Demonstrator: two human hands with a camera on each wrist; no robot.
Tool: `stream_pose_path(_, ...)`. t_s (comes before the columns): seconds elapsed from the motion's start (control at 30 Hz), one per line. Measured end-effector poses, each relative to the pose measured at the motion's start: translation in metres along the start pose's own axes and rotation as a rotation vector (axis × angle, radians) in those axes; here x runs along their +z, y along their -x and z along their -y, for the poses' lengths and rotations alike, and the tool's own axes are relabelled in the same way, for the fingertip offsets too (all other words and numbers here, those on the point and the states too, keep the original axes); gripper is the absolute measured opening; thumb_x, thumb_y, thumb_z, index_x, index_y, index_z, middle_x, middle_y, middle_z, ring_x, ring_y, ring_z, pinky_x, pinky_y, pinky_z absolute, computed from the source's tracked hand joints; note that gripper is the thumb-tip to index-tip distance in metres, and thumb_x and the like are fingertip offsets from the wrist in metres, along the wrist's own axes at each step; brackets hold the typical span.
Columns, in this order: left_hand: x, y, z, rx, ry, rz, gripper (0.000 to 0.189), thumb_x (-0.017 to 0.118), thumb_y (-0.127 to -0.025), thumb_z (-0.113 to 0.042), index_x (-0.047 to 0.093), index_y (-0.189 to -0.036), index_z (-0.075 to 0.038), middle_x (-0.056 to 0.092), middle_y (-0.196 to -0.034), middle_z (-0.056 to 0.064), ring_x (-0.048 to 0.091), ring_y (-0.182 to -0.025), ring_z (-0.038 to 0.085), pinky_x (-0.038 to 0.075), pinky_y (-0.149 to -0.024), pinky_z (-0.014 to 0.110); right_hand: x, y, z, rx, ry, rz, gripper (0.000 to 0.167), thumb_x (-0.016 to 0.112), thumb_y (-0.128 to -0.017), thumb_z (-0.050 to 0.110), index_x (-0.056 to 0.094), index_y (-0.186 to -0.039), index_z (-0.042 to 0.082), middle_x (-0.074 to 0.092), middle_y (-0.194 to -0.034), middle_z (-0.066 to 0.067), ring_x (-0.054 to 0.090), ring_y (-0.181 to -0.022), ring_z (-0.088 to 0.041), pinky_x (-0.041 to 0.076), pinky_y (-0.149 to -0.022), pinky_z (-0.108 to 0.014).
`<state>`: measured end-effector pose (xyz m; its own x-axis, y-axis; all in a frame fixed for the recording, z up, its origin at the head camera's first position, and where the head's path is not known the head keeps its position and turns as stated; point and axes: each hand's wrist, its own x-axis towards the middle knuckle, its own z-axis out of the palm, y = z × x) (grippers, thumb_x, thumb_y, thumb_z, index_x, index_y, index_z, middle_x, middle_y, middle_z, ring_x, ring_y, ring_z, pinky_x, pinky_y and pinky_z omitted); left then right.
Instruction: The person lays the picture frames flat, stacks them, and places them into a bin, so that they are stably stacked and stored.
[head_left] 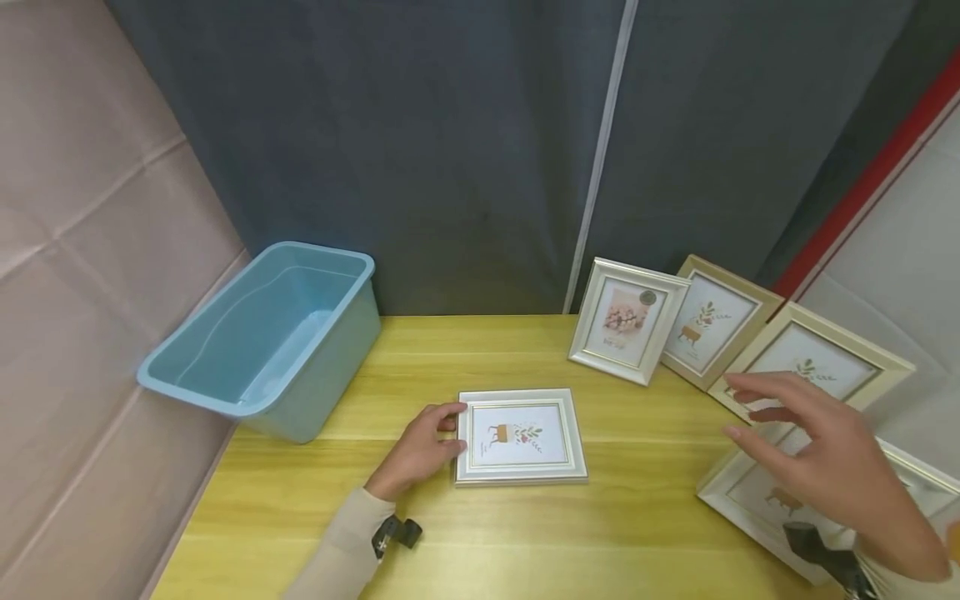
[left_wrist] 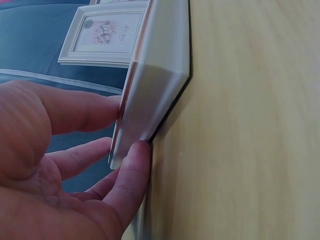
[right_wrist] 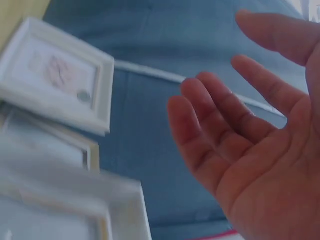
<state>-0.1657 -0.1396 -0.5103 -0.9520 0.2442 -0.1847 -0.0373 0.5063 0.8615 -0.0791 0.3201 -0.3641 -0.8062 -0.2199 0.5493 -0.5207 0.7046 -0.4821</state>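
A silver-white picture frame (head_left: 522, 477) with a deer and flower print lies face up on the table. At its left side my left hand (head_left: 420, 450) grips the edge, thumb and fingers bent about the border. The left wrist view shows that frame's pale side (left_wrist: 155, 95) close up, with one fingertip (left_wrist: 137, 155) low against it beside the tabletop. Over the right-hand frames hovers my right hand (head_left: 832, 458), fingers spread and loosely bent, holding nothing. Beneath it, a large white frame (head_left: 720, 487) is partly hidden by the hand.
A blue plastic tub (head_left: 330, 367) stands at the left. Leaning at the back right are a white frame (head_left: 585, 333), a tan frame (head_left: 750, 292) and a cream frame (head_left: 885, 350). A dark curtain (head_left: 450, 150) closes off the yellow wooden table's (head_left: 315, 525) far edge.
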Motion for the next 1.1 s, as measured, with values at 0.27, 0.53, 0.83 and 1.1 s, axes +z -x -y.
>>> stream_pose_path(0.27,0.001,-0.001,-0.001,-0.006,0.003,-0.012,0.057,0.075,-0.095,-0.008,0.059,-0.15,-0.014,0.058,-0.139,0.013,0.057,-0.125,0.03,0.056,-0.096,0.042,-0.028,0.019,-0.02,0.075,0.133,-0.057,0.074,0.089,-0.068,-0.015,0.071,-0.136,0.009,0.059,-0.128,0.033,0.052,-0.111,0.02,0.042,-0.087,0.003)
stream_pose_path(0.53,0.0,0.0,0.0,-0.003,0.008,-0.01,0.056,0.075,-0.096,-0.008,0.059,-0.15,-0.014,0.058,-0.139,0.013,0.057,-0.125,0.03,0.056,-0.094,0.042,-0.038,0.03,-0.044,0.226,0.134,-0.058,0.062,0.088,-0.075,-0.011,0.071,-0.132,0.003,0.051,-0.126,0.042,0.047,-0.106,0.022,0.038,-0.079,0.004)
stream_pose_path(0.83,0.0,0.001,-0.001,-0.005,0.002,-0.004,0.057,0.075,-0.096,-0.01,0.059,-0.15,-0.016,0.059,-0.139,0.011,0.058,-0.127,0.029,0.056,-0.097,0.043,-0.045,0.034,-0.071,0.325,0.227,0.048,0.068,0.093,-0.075,0.0,0.069,-0.138,0.008,0.059,-0.129,0.028,0.036,-0.098,0.031,0.032,-0.065,-0.008)
stream_pose_path(1.1,0.0,0.001,-0.002,0.001,-0.013,-0.003,0.058,0.075,-0.095,-0.01,0.058,-0.151,-0.015,0.058,-0.141,0.012,0.058,-0.127,0.03,0.056,-0.096,0.042,-0.054,0.048,-0.094,0.359,0.261,0.183,0.073,0.094,-0.075,0.007,0.066,-0.143,0.009,0.071,-0.124,-0.023,0.032,-0.094,0.032,0.058,-0.057,-0.048)
